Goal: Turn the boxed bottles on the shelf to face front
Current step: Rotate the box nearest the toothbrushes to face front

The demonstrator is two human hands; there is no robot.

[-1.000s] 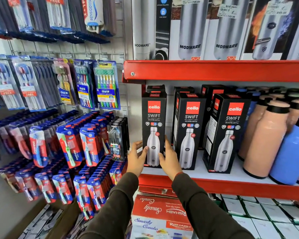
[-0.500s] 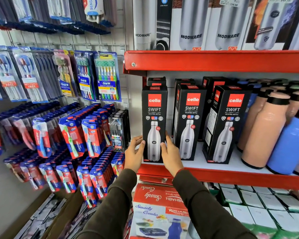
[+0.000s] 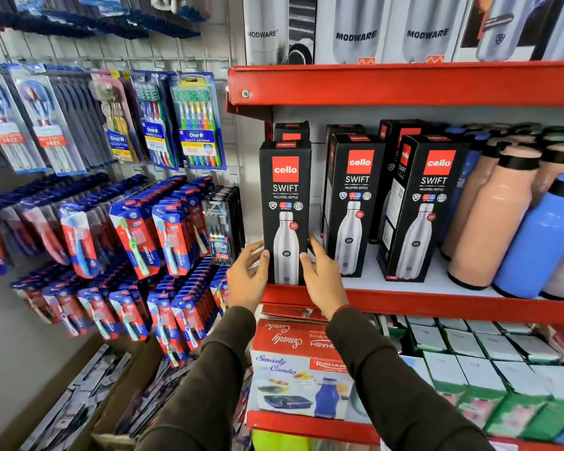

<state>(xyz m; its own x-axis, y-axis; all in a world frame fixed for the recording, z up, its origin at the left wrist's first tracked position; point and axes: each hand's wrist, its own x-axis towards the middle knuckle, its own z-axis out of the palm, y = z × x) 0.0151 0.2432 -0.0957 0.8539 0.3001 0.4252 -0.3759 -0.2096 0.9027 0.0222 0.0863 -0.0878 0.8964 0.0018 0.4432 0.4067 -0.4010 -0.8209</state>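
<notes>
Standing upright at the left end of the red shelf, the leftmost Cello Swift box is gripped low down from both sides. The left hand is pressed to its left edge with the thumb laid on the front panel; the right hand is clamped on the right edge likewise. The printed front is turned squarely outward. Two more Cello Swift boxes are seen just beside it, angled slightly, with peach bottles further right.
</notes>
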